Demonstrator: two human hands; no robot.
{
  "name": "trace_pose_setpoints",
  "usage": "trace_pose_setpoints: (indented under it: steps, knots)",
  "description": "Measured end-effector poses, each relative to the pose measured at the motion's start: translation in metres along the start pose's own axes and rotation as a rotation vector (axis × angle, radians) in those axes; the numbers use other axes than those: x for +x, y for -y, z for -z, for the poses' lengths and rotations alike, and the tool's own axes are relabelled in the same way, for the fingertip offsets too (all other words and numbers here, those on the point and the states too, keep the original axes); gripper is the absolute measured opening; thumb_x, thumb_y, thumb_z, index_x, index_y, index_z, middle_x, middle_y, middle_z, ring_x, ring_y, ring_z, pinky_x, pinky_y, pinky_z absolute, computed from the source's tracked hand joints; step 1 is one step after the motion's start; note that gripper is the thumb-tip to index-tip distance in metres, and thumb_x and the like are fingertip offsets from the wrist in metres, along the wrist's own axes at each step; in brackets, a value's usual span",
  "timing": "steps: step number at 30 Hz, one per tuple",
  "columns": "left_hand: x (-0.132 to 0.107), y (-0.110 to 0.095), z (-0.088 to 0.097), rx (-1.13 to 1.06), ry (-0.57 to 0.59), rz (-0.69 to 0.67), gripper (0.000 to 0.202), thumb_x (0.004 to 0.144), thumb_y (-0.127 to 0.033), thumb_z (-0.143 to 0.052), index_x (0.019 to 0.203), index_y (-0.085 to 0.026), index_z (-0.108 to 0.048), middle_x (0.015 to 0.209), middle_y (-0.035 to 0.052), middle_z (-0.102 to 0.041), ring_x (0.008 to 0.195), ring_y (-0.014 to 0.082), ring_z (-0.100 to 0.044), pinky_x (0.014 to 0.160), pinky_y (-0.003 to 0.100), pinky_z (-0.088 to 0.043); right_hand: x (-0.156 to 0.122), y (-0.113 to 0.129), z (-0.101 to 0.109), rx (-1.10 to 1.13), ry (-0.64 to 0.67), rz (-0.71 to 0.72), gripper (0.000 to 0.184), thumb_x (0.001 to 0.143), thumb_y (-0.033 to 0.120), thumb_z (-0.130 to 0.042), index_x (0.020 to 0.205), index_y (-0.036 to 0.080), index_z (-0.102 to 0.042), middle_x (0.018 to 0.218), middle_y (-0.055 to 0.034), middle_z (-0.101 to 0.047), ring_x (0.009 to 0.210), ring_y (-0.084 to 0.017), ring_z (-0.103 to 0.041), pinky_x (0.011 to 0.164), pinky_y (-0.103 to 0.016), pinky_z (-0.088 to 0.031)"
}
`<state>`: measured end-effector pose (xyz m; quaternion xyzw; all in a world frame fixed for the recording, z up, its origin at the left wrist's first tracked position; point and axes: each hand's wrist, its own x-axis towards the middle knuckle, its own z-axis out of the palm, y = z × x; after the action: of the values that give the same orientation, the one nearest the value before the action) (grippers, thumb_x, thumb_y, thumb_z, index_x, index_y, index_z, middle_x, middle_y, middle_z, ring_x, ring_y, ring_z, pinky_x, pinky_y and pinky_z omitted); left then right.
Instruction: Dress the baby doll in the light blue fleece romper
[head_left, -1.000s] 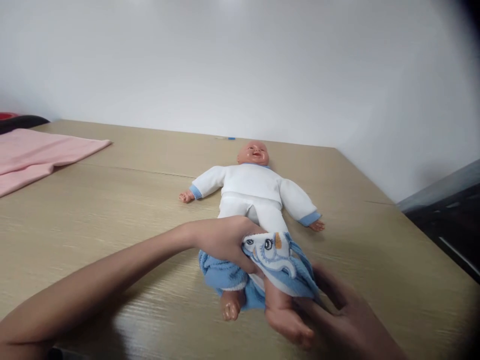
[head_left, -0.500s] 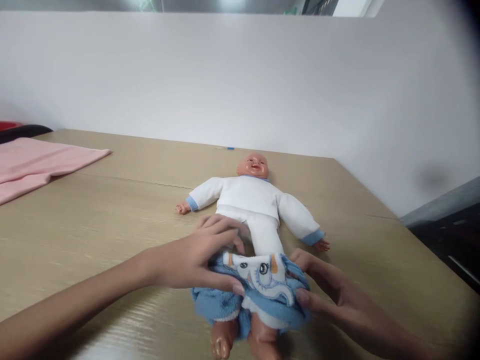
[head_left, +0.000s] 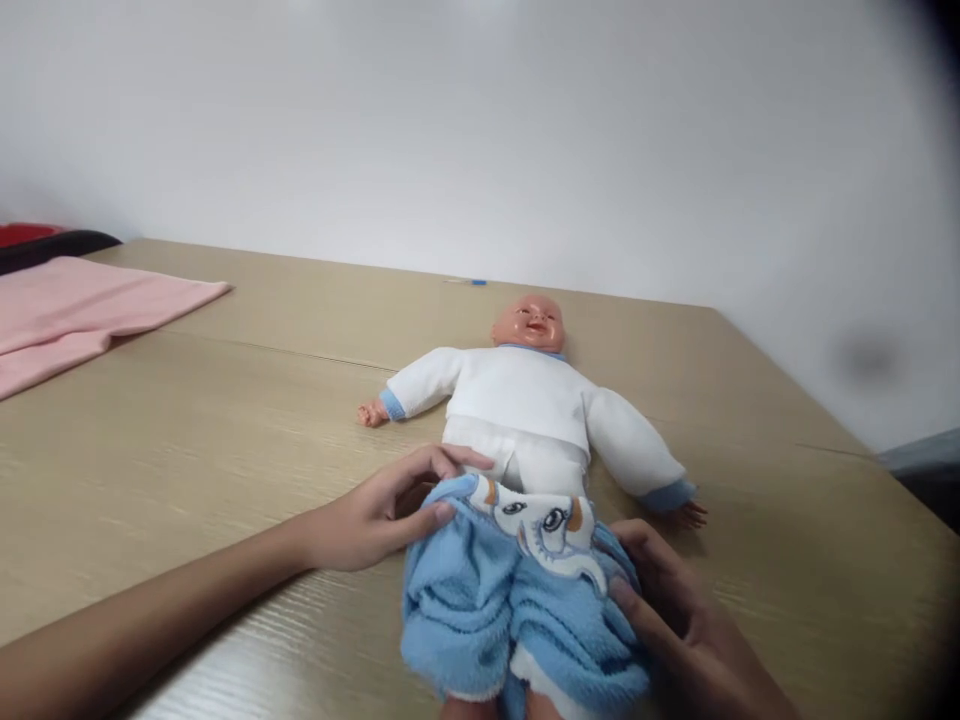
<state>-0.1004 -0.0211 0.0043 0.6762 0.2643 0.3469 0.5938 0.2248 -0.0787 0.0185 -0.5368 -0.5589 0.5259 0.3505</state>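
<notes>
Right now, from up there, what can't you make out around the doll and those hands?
All in the head view:
- Doll: its feet are cut off by the bottom edge.
- Right hand: some fingers are hidden behind the blue pants.
- Pink cloth: its far end is cut off by the left edge.
- Red-and-black object: cut off by the left edge, so unidentifiable.
- Blue-tipped item: too small to identify.

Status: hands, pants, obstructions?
Left hand, right hand gripping waistband, opposite sides. Blue pants around doll's legs, waistband short of white top. Pink cloth far left, not in the way.
</notes>
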Motion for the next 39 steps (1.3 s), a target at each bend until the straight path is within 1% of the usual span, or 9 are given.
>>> trace_pose_setpoints:
  steps: [3, 8, 13, 17, 21, 27, 34, 36, 39]
  knots:
    - [0.001, 0.004, -0.007, -0.097, -0.104, 0.021, 0.012, 0.112, -0.034, -0.057, 0.114, -0.023, -0.053, 0.141, 0.0125, -0.062, 0.138, 0.022, -0.059, 0.119, 0.044, -0.047, -0.004, 0.0, -0.002, 0.017, 0.015, -0.024, 0.041, 0.095, 0.062, -0.076, 0.106, 0.025, -0.064, 0.108, -0.0069, -0.076, 0.1, -0.027, -0.074, 0.084, -0.034, -0.063]
    - [-0.006, -0.005, -0.012, 0.359, -0.229, 0.034, 0.022, 0.105, -0.04, -0.066, 0.116, -0.023, -0.057, 0.146, 0.0129, -0.049, 0.148, 0.0283, -0.044, 0.127, 0.047, -0.039, 0.002, -0.003, 0.002, -0.046, -0.023, 0.082, 0.034, 0.099, 0.058, -0.074, 0.103, 0.025, -0.064, 0.1, -0.0066, -0.076, 0.092, -0.025, -0.075, 0.08, -0.032, -0.065]
    - [-0.012, -0.013, -0.014, 0.505, -0.137, 0.057, 0.018, 0.105, -0.038, -0.062, 0.104, -0.021, -0.055, 0.132, 0.0105, -0.056, 0.129, 0.0267, -0.052, 0.117, 0.041, -0.044, 0.007, -0.016, 0.004, -0.054, -0.142, 0.147, 0.034, 0.105, 0.059, -0.066, 0.11, 0.026, -0.06, 0.101, -0.0056, -0.074, 0.085, -0.02, -0.073, 0.074, -0.026, -0.064]
    - [-0.012, -0.007, -0.014, 0.41, -0.014, 0.07, 0.019, 0.108, -0.04, -0.057, 0.105, -0.021, -0.058, 0.131, 0.0086, -0.059, 0.127, 0.0259, -0.052, 0.117, 0.039, -0.042, 0.005, -0.027, 0.002, 0.038, -0.177, 0.118, 0.036, 0.103, 0.057, -0.071, 0.119, 0.027, -0.059, 0.115, -0.0057, -0.074, 0.098, -0.02, -0.073, 0.08, -0.024, -0.062]
    - [-0.01, 0.001, -0.015, 0.205, 0.013, 0.016, 0.022, 0.109, -0.042, -0.057, 0.105, -0.021, -0.059, 0.132, 0.0096, -0.057, 0.13, 0.0269, -0.051, 0.116, 0.038, -0.039, 0.002, -0.024, 0.003, 0.102, -0.134, 0.068, 0.04, 0.099, 0.059, -0.076, 0.121, 0.028, -0.064, 0.124, -0.0066, -0.075, 0.108, -0.023, -0.073, 0.089, -0.026, -0.062]
    - [-0.011, 0.008, -0.019, -0.073, -0.095, 0.115, 0.024, 0.113, -0.044, -0.051, 0.116, -0.022, -0.058, 0.11, 0.0034, -0.056, 0.105, 0.0199, -0.053, 0.098, 0.033, -0.043, 0.004, -0.018, 0.003, 0.142, -0.113, 0.03, 0.04, 0.098, 0.063, -0.075, 0.119, 0.03, -0.067, 0.123, -0.007, -0.076, 0.106, -0.024, -0.073, 0.084, -0.029, -0.062]
    - [-0.013, 0.015, -0.022, -0.103, -0.175, 0.205, 0.031, 0.11, -0.053, -0.056, 0.111, -0.022, -0.058, 0.095, -0.001, -0.051, 0.088, 0.017, -0.048, 0.083, 0.03, -0.04, 0.008, -0.03, 0.004, 0.232, -0.066, 0.015, 0.037, 0.102, 0.059, -0.072, 0.125, 0.03, -0.066, 0.114, -0.0055, -0.075, 0.097, -0.023, -0.07, 0.074, -0.03, -0.055]
    - [-0.014, 0.013, -0.021, -0.001, -0.216, 0.144, 0.027, 0.111, -0.05, -0.057, 0.112, -0.023, -0.058, 0.099, 0.0004, -0.054, 0.094, 0.0188, -0.052, 0.088, 0.032, -0.042, 0.006, -0.026, 0.004, 0.14, -0.075, 0.078, 0.033, 0.104, 0.057, -0.07, 0.123, 0.03, -0.066, 0.107, -0.0036, -0.073, 0.092, -0.022, -0.066, 0.077, -0.03, -0.054]
    - [-0.012, 0.005, -0.019, 0.376, -0.288, -0.05, 0.018, 0.11, -0.04, -0.059, 0.119, -0.024, -0.06, 0.125, 0.0065, -0.06, 0.123, 0.0249, -0.053, 0.112, 0.039, -0.038, 0.005, -0.017, 0.006, -0.054, -0.114, 0.268, 0.022, 0.109, 0.049, -0.063, 0.12, 0.03, -0.066, 0.107, -0.0031, -0.069, 0.098, -0.022, -0.064, 0.088, -0.033, -0.053]
